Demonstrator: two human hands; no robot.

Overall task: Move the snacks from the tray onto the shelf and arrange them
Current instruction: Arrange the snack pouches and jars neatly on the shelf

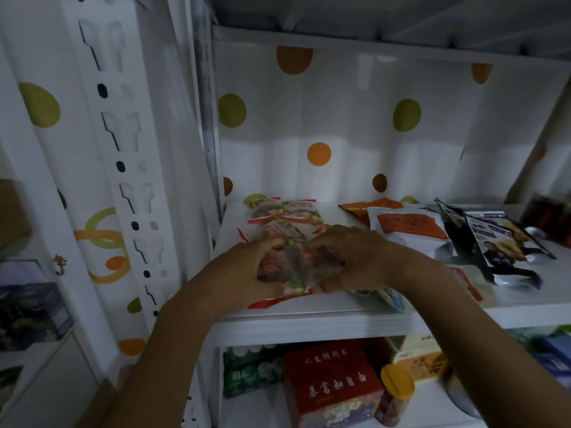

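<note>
**Item in hand:** one red-edged packet (287, 268), clear-wrapped, lying at the front left of the shelf (309, 319). Our left hand (244, 267) was curled over its left side and our right hand (349, 257) over its right. Both hands gripped the wrapper with bent fingers and held nothing else.

**Already shelved, as we counted:**
- a stack of like packets (284, 216) just behind the one in hand
- an orange pouch (367, 208) and a white pouch (408, 230) with an orange label, toward the middle
- dark pouches (500, 242) overlapping further right
- a blue-edged packet (386, 296) at the front lip, partly under our right wrist

**Below, and we judged not ours to move:** a red box (330, 384) and a yellow-lidded jar (395, 393) on the lower level.

**Progress:** The tray lay out of view, so we could not tell how many snacks remained on it. We judged the carrying well advanced and the arranging under way. This packet wanted squaring with its stack, and the right-hand pouches lay askew and wanted tidying.
</note>
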